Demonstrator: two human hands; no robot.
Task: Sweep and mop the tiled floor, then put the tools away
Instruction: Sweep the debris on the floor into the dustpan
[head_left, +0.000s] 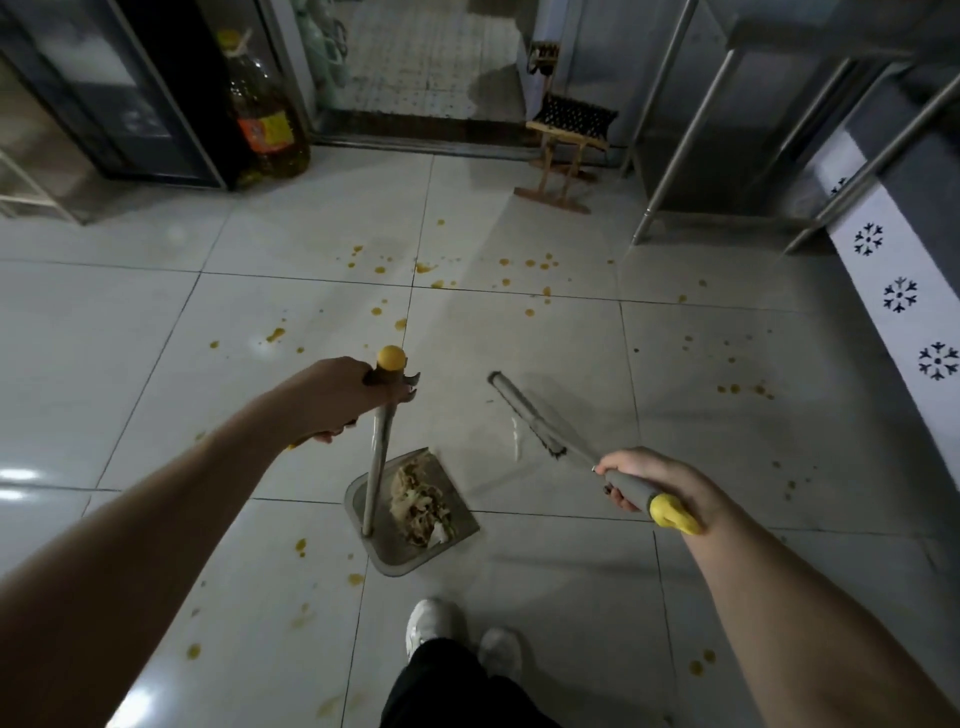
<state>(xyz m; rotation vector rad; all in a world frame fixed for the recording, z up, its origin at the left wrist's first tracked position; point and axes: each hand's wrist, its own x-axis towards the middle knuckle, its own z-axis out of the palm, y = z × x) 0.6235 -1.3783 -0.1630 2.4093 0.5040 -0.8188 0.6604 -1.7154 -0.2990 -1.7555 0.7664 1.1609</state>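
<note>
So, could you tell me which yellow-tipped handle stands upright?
The dustpan handle in the left hand; the broom handle in the right hand slants low.

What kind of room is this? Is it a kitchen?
Probably a kitchen, maybe a restaurant's. A big cooking oil jug stands by a glass-door cabinet, steel worktable legs stand on the right, and yellow splashes dot the tiled floor.

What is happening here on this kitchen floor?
A person is sweeping. The left hand grips the upright handle of a dustpan on the tiled floor, with a pile of debris in it. The right hand holds a broom, its head right of the pan. Yellow spots cover many tiles; mopping is not yet done.
</note>
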